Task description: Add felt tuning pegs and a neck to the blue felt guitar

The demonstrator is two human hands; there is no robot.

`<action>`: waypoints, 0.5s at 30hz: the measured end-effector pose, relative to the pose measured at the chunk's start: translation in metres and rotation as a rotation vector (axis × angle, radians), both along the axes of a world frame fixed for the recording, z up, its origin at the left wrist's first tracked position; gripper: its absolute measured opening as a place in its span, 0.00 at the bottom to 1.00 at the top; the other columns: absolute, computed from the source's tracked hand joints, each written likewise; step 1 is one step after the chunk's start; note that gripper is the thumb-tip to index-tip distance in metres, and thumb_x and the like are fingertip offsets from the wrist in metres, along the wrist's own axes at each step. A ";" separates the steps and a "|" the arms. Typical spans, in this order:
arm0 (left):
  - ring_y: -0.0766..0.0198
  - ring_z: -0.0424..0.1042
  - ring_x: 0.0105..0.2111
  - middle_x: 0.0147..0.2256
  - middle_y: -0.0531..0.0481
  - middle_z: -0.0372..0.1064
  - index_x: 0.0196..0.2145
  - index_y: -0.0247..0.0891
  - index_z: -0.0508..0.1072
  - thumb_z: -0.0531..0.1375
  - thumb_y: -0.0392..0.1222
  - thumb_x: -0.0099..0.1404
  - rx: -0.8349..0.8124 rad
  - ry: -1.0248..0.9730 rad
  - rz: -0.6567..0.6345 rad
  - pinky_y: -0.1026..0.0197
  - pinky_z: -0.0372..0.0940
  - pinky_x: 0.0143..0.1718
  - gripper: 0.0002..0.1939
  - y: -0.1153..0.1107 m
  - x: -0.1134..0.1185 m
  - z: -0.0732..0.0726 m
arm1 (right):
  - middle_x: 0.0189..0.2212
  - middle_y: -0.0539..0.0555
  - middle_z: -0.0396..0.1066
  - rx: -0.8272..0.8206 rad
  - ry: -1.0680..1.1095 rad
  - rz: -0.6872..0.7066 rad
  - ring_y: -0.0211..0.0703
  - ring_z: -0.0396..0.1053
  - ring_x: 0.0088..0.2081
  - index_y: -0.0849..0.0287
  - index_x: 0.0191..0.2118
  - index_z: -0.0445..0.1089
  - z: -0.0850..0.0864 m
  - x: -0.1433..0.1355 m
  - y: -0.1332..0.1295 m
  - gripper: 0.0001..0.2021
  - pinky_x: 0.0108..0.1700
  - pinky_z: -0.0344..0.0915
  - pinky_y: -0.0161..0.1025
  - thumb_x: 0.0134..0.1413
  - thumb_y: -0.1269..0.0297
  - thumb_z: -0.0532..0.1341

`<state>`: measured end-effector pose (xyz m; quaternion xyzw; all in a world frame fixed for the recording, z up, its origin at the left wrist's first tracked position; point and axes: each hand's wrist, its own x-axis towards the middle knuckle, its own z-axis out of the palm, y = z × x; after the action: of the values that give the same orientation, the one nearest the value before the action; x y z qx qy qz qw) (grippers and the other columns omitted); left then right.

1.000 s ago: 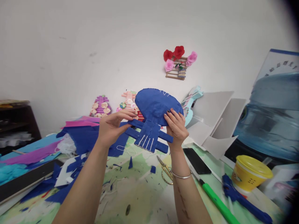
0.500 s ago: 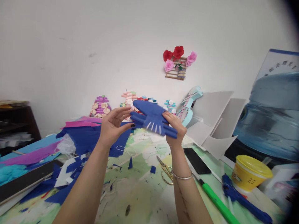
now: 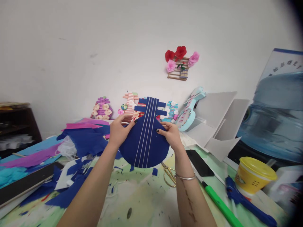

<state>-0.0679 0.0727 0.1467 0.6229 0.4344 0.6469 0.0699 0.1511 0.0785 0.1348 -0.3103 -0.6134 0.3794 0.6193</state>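
Note:
A dark blue handmade model lute (image 3: 157,142), with a rounded body, side pegs and white strings down its front, is held upright above the table. My left hand (image 3: 121,130) grips its left shoulder, thumb on the front face and fingers behind. On the opposite shoulder, my right hand (image 3: 170,135) pinches the edge the same way. Below the lute, near my right wrist, lie gold-handled scissors (image 3: 169,175) and small blue scraps (image 3: 154,171).
Blue and pink sheets (image 3: 80,138) pile up at the left. At the right are a phone (image 3: 200,163), a green-handled tool (image 3: 221,205), a blue glue gun (image 3: 246,201) and a yellow-lidded tub (image 3: 254,175). Other decorated model lutes (image 3: 103,108) lean along the wall.
The lute has turned from an edge-on tilt to upright, its stringed front now facing me. My left hand has closed on its side, and my right hand has shifted its hold.

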 end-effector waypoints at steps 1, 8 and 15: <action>0.59 0.74 0.33 0.36 0.44 0.75 0.39 0.35 0.75 0.64 0.51 0.54 -0.045 -0.022 -0.015 0.59 0.68 0.36 0.19 0.001 0.000 -0.001 | 0.26 0.50 0.77 -0.011 -0.020 0.015 0.43 0.73 0.27 0.58 0.31 0.74 -0.002 -0.001 0.001 0.13 0.30 0.69 0.39 0.32 0.67 0.69; 0.58 0.73 0.29 0.28 0.45 0.77 0.30 0.33 0.79 0.62 0.57 0.52 -0.289 0.027 -0.196 0.62 0.64 0.30 0.21 0.012 0.005 -0.014 | 0.27 0.51 0.77 -0.052 -0.118 0.046 0.44 0.73 0.30 0.58 0.28 0.72 -0.014 -0.013 0.012 0.12 0.32 0.69 0.38 0.31 0.69 0.70; 0.61 0.71 0.26 0.24 0.50 0.74 0.27 0.34 0.78 0.59 0.55 0.57 -0.204 0.224 -0.121 0.63 0.60 0.27 0.20 0.013 0.019 -0.020 | 0.30 0.52 0.77 -0.024 0.115 0.087 0.45 0.75 0.34 0.56 0.39 0.71 -0.011 -0.019 0.007 0.18 0.40 0.70 0.42 0.41 0.54 0.68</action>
<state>-0.0488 0.0860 0.1266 0.7059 0.4645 0.5205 0.1225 0.1324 0.0853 0.1238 -0.2684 -0.5851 0.4304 0.6327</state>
